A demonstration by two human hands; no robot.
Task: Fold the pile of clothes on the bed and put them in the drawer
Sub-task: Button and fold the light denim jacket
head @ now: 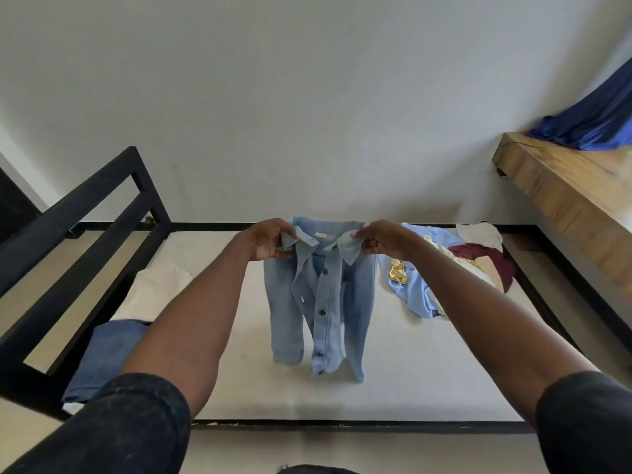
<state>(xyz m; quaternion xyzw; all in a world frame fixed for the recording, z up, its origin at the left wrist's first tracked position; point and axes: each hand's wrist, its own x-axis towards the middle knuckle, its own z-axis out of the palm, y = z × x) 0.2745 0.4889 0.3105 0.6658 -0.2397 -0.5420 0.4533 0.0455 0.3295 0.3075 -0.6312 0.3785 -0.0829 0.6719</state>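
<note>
Holding the light blue shirt (321, 302) up by its shoulders, the person is at the folding step of the task; the garment is not yet folded and no drawer shows in the view.

Pose, near to far: both forearms extend forward from dark sleeves (113, 429) at the bottom corners and converge over the mattress (427, 371). The left hand (265, 239) pinches the shirt's shoulder beside the collar, fingers curled into the cloth. The right hand (379, 239) pinches the opposite shoulder in the same way, thumb on top. The two hands sit level and near each other, so the shirt hangs narrow, front facing the camera, buttons closed in part, sleeves hanging straight down. Whether the hem touches the mattress cannot be told.

Next move, as a judgement: the shirt probably needs to be laid flat on the bare mattress, front down, with the shoulder grips kept until the cloth is spread; then sleeves fold inward.

Nearer left, a folded blue garment (106, 357) lies at the mattress edge beside the black bed frame (78, 241). Farther right, the unfolded pile of clothes (455, 265) lies near the far edge. A wooden shelf (567, 189) carries a dark blue cloth (591, 114) on the right.
</note>
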